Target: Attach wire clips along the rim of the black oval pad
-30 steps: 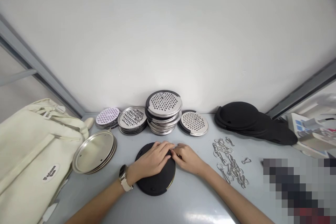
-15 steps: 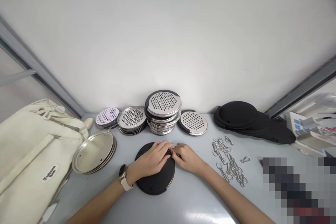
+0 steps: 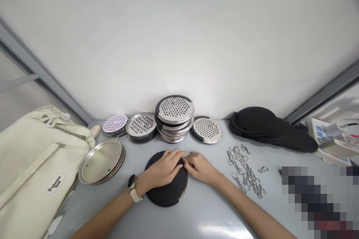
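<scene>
A round black disc [image 3: 166, 196] lies flat on the grey table in front of me, with a thin strip of gold-coloured metal showing along its lower right edge. My left hand [image 3: 165, 168] rests across its top, fingers bent and pressing near the upper right rim. At that same rim, my right hand [image 3: 199, 167] is closed in a pinch on the disc's edge; the fingertips of both hands meet there and hide what lies between them. A watch [image 3: 133, 188] with a pale strap is on my left wrist.
Perforated metal grater discs stand in stacks [image 3: 175, 112] by the wall. Round metal plates [image 3: 102, 162] sit left, beside a cream bag [image 3: 30, 164]. To the right are loose metal clips [image 3: 248, 175], black covers [image 3: 254, 121] and a white device [image 3: 333, 138].
</scene>
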Available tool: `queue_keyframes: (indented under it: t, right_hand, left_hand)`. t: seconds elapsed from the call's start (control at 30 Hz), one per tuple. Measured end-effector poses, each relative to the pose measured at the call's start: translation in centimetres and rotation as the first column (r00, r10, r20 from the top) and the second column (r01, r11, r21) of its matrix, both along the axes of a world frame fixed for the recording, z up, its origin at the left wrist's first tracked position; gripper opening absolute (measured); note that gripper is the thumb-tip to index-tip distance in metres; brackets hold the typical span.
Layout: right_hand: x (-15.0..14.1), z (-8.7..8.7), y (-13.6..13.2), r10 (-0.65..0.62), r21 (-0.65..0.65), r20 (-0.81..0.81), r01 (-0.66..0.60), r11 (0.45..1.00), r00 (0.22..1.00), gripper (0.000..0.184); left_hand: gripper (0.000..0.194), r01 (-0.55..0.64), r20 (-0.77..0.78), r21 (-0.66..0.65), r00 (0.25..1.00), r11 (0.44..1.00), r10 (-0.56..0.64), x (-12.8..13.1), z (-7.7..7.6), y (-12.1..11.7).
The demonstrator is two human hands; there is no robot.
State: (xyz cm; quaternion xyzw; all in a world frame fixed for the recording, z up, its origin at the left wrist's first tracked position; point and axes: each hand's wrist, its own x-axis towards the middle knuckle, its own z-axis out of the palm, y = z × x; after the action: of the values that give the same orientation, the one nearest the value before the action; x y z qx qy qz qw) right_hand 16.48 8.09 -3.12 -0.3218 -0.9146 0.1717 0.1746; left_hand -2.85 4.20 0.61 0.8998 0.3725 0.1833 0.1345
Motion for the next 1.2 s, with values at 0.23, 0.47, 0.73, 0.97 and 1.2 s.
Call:
queue_keyframes:
  t: [0.23,0.47,0.73,0.97,1.2]
  right_hand:
    - [0.02,-0.1,-0.01,-0.003,0.01,0.005,0.003,1.0,1.0,0.037]
    - [0.0,-0.27,-0.06,0.006,0.019,0.015,-0.006,1.0,1.0,0.038]
    - [-0.01,-0.14,-0.09,-0.001,0.014,0.009,0.001,1.0,1.0,0.036]
    - [-0.02,0.01,-0.09,0.006,-0.002,0.013,-0.006,1.0,1.0,0.035]
    - [-0.02,-0.11,0.0,0.011,0.01,0.019,-0.011,1.0,1.0,0.036]
  left_hand:
    - [0.037,-0.026,0.031,0.02,0.999,0.999,0.026,-0.04,-0.06,-0.01]
    - [0.037,-0.075,0.01,0.047,0.997,0.996,0.075,0.02,-0.09,0.05]
    - [0.028,-0.111,0.007,0.02,0.994,0.994,0.111,0.09,0.03,0.07]
    - [0.017,-0.207,-0.009,0.025,0.978,0.978,0.208,0.25,0.18,0.08]
    - [0.012,-0.238,-0.025,0.02,0.971,0.971,0.238,0.33,0.26,0.1]
